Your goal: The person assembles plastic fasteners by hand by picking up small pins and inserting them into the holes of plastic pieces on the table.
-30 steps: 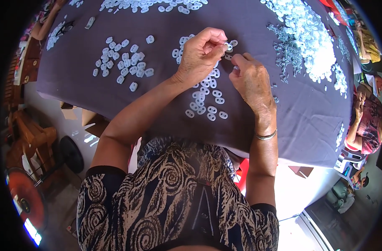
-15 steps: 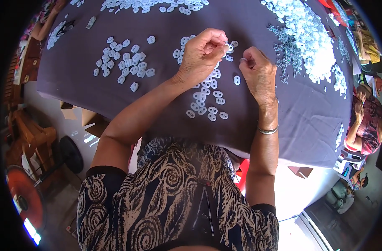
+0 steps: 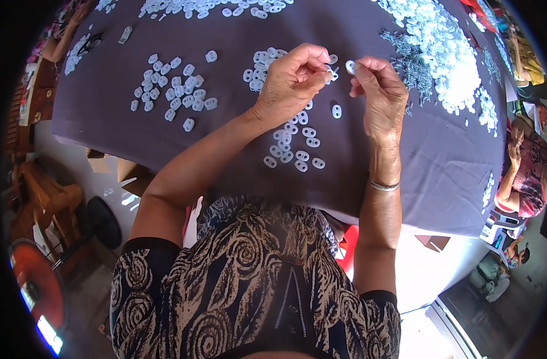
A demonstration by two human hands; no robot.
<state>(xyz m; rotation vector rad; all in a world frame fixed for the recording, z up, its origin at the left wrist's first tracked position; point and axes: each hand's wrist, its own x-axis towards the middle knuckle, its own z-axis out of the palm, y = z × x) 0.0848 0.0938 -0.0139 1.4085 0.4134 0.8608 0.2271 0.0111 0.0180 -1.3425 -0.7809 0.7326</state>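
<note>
My left hand [image 3: 288, 84] is closed in a pinch on a small white plastic piece [image 3: 329, 72], which its fingers partly cover. Thin metal seems to show beside that piece, too small to make out. Between thumb and forefinger of my right hand [image 3: 380, 99] is a white oval plastic piece with holes [image 3: 350, 67]. The two hands are a short gap apart. Below that gap lies a loose two-holed oval piece [image 3: 337, 111]. More flat ovals [image 3: 301, 155] are scattered under and in front of my left wrist, and another cluster [image 3: 260, 69] sits left of that hand.
Thicker white pieces [image 3: 177, 91] lie grouped at the left of the dark tablecloth [image 3: 237, 173]. At the right are small metal parts [image 3: 414, 75] beside a large heap of whitish translucent pieces [image 3: 450, 72]. Another white pile [image 3: 207, 6] lines the far side. People sit around.
My right hand has shifted up and slightly right and turned, so the oval piece now shows at its fingertips. My left hand has moved slightly right, still pinching.
</note>
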